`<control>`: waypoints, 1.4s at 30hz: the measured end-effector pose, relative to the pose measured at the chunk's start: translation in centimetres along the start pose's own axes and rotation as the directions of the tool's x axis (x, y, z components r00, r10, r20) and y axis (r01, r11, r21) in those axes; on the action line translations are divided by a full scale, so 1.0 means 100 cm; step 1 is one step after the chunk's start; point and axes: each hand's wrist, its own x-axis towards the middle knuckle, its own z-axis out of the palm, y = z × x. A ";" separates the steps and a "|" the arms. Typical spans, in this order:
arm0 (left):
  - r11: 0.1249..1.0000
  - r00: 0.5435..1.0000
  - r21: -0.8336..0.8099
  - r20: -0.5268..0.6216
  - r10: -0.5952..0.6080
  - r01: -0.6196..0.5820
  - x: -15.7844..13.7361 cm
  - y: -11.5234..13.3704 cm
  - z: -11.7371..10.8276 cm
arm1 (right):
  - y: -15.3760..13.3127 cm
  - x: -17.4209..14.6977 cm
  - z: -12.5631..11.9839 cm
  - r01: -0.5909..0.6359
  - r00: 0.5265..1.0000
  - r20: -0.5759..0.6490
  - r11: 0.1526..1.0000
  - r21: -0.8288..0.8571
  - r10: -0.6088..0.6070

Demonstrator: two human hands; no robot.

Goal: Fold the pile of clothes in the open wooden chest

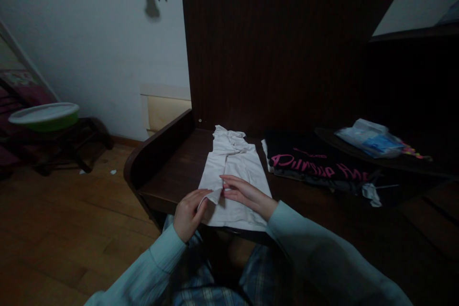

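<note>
A white garment (236,165), perhaps a shirt, lies partly folded on the dark wooden desk (172,174), with its narrower, crumpled end at the back. My left hand (189,213) is closed on the lower left corner of the cloth and lifts a flap of it between thumb and fingers. My right hand (245,194) rests on the middle of the garment, its fingers stretched out toward that flap. The right fingertips are close to the flap's edge, and the palm faces the cloth.
Right of the garment lies folded black clothing (315,162) with pink lettering. Behind it sits a clear and blue plastic packet (373,139). A raised side board (158,146) bounds the desk on the left. A green basin (48,118) stands on a chair at far left.
</note>
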 end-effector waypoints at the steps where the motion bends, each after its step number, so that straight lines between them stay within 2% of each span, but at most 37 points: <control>1: 1.000 1.000 0.009 -0.018 0.018 -0.018 0.001 0.002 0.000 | 0.000 0.003 0.001 0.000 1.000 -0.005 1.000 0.031 0.000; 3: 0.997 0.997 0.035 -0.040 0.071 -0.070 0.004 0.006 0.001 | -0.004 0.005 0.002 0.017 1.000 -0.017 0.998 0.068 -0.016; 5: 0.989 0.992 0.081 -0.028 0.123 -0.120 0.005 0.009 0.003 | -0.011 0.004 0.002 0.099 0.994 -0.045 0.993 0.065 -0.096; 8: 0.981 0.996 0.175 0.007 0.088 -0.088 0.001 0.009 0.011 | -0.016 -0.002 -0.002 0.210 0.971 -0.116 0.978 -0.001 -0.208; 12: 0.981 0.999 0.187 -0.012 -0.044 0.046 -0.009 0.003 0.021 | -0.010 -0.006 -0.007 0.097 0.965 -0.234 0.991 -0.097 -0.118; 15: 0.993 0.999 0.113 -0.006 -0.034 0.035 -0.016 0.001 0.020 | -0.007 -0.009 -0.009 0.096 0.955 -0.264 0.982 -0.163 -0.137; 18: 0.995 1.000 0.095 0.029 0.011 -0.013 -0.018 0.000 0.015 | -0.007 -0.011 -0.012 0.104 0.954 -0.251 0.965 -0.240 -0.165; 21: 0.988 0.992 0.148 0.122 0.031 -0.049 -0.017 -0.003 0.011 | -0.001 -0.013 -0.016 -0.012 0.967 -0.244 0.936 -0.351 -0.079; 23: 0.982 0.985 0.172 0.167 0.046 -0.075 -0.016 -0.005 0.009 | 0.004 -0.014 -0.020 -0.047 0.974 -0.220 0.889 -0.455 -0.061; 27: 0.971 0.953 0.129 0.252 0.166 -0.203 -0.013 -0.003 0.008 | 0.003 -0.013 -0.031 0.063 0.986 -0.076 0.760 -0.647 -0.146; 30: 0.944 0.890 0.103 0.381 0.252 -0.312 -0.010 0.003 0.012 | -0.009 0.000 -0.041 0.150 0.972 -0.027 0.707 -0.691 -0.233; 33: 0.926 0.822 0.077 0.491 0.288 -0.370 -0.006 0.010 0.021 | -0.021 0.026 -0.049 0.175 0.952 -0.075 0.728 -0.662 -0.297; 36: 0.918 0.790 0.057 0.532 0.305 -0.392 -0.002 0.014 0.028 | -0.025 0.056 -0.054 0.208 0.934 -0.109 0.766 -0.609 -0.340; 38: 0.915 0.791 0.064 0.530 0.307 -0.398 -0.001 0.016 0.031 | -0.025 0.071 -0.055 0.223 0.933 -0.115 0.796 -0.563 -0.342; 42: 0.901 0.816 0.083 0.464 0.344 -0.426 -0.002 0.017 0.032 | -0.022 0.086 -0.056 0.178 0.958 -0.112 0.853 -0.490 -0.264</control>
